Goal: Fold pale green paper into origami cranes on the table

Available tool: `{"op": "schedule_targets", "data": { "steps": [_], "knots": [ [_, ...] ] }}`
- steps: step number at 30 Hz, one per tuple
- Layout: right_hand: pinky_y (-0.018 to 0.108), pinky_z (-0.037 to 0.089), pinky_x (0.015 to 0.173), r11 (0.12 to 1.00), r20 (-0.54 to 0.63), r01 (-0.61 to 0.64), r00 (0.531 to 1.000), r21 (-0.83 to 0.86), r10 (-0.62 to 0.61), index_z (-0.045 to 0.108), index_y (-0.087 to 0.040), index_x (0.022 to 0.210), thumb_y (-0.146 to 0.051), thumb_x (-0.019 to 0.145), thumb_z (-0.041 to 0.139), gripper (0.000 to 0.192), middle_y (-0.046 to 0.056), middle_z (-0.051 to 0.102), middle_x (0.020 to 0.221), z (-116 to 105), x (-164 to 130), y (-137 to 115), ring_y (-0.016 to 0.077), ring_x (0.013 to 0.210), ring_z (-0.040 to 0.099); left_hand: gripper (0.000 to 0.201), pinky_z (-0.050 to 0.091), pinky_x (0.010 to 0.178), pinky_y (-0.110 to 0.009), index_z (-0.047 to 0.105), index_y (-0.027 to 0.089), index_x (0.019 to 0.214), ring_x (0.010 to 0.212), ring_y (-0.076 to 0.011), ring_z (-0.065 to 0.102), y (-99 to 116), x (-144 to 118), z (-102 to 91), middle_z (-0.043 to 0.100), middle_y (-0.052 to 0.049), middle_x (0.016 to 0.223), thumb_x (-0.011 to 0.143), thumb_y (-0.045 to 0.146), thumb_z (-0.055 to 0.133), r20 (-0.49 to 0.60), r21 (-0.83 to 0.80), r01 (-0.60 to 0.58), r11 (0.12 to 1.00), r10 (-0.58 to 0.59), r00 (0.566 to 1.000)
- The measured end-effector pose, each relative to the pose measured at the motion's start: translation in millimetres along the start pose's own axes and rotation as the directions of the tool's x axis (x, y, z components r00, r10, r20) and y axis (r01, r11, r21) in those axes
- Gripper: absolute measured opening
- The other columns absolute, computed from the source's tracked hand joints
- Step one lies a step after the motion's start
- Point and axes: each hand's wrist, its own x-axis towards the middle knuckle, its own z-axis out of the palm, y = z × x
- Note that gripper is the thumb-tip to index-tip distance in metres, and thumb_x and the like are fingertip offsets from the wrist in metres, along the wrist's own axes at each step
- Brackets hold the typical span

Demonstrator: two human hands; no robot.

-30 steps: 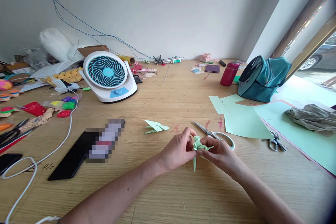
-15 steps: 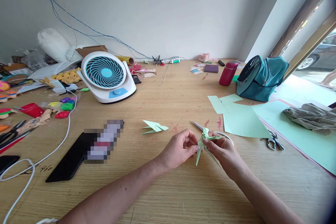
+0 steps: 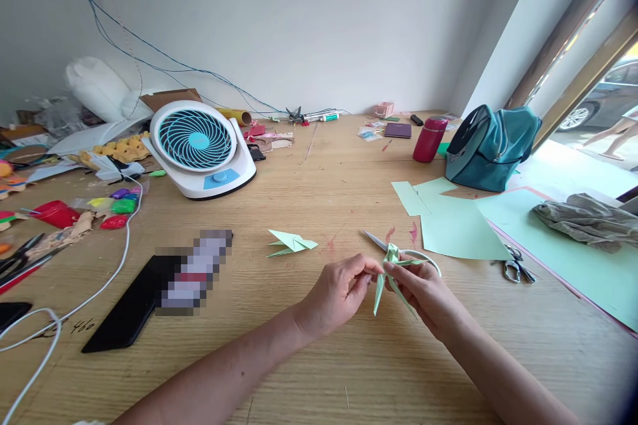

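Observation:
My right hand (image 3: 427, 292) pinches a pale green folded paper figure (image 3: 393, 253) with several long thin points, two hanging down. My left hand (image 3: 337, 289) is closed at the figure's left side, thumb and fingertips meeting at the top of one hanging point; the exact grip is partly hidden. Just behind the figure lie white-handled scissors (image 3: 373, 239), blades pointing left, partly covered by my right hand and the paper. A second pale green folded piece (image 3: 293, 244), pointed at its ends, rests on the table to the left.
Green paper sheets (image 3: 453, 229) and metal-handled scissors (image 3: 513, 270) lie right, near a teal bag (image 3: 491, 149) and a red flask (image 3: 429, 139). On the left are a white fan (image 3: 197, 146), a black phone-like slab (image 3: 129, 305), a white cable (image 3: 128, 246) and coloured craft bits.
My left fingers have shifted slightly and curled in against the figure's left side. The view has moved a little. My right hand keeps its pinch on the paper.

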Motion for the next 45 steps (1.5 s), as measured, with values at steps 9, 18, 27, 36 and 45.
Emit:
{"op": "schedule_targets", "data": {
  "steps": [9,18,27,36,45],
  "knots": [
    [0.024,0.028,0.052,0.996,-0.001,-0.071,0.997,0.047,0.071,0.054,-0.018,0.057,-0.055,0.059,0.086,0.050,-0.005,0.041,0.057,9,-5,-7,0.0090,0.057,0.030,0.013,0.051,0.076,-0.025,0.060,0.018,0.099,0.079,-0.0139,0.062,-8,-2,-5.3,0.069,-0.003,0.086,0.093,0.008,0.052,0.028,0.364,-0.387,0.847,0.405,0.914],
    [0.024,0.032,0.056,0.998,-0.010,-0.004,1.000,0.061,0.005,0.059,-0.018,0.067,-0.051,0.064,0.085,0.042,-0.005,0.045,0.061,9,-5,0,0.0099,0.060,0.035,0.012,0.051,0.072,-0.027,0.059,0.018,0.093,0.074,-0.0146,0.060,-9,-2,-4.4,0.067,-0.003,0.080,0.094,0.010,0.050,0.017,0.416,-0.384,0.825,0.415,0.910],
    [0.024,0.034,0.061,0.995,0.017,0.091,0.996,0.044,-0.092,0.063,-0.019,0.073,-0.038,0.071,0.084,0.028,-0.004,0.051,0.065,9,-7,9,0.0111,0.064,0.041,0.009,0.050,0.070,-0.025,0.055,0.018,0.085,0.072,-0.0130,0.060,-2,-4,3.9,0.063,-0.002,0.078,0.088,0.010,0.053,-0.146,0.299,-0.216,0.929,0.268,0.952],
    [0.027,0.039,0.068,0.994,-0.029,0.107,0.994,-0.015,-0.107,0.063,-0.019,0.077,-0.047,0.072,0.081,0.034,-0.002,0.057,0.067,11,-4,14,0.0146,0.069,0.048,0.012,0.051,0.072,-0.026,0.056,0.018,0.087,0.079,-0.0151,0.059,-5,-4,1.7,0.060,-0.004,0.086,0.084,0.007,0.056,-0.084,0.425,-0.249,0.870,0.312,0.946],
    [0.027,0.038,0.064,0.985,-0.078,0.167,0.982,-0.052,-0.171,0.065,-0.019,0.074,-0.049,0.071,0.081,0.034,-0.002,0.056,0.065,12,-5,13,0.0144,0.066,0.048,0.008,0.051,0.065,-0.023,0.059,0.018,0.084,0.074,-0.0130,0.059,-5,-4,1.6,0.059,-0.004,0.085,0.088,0.012,0.057,-0.114,0.381,-0.232,0.895,0.295,0.949]
  ]
}}
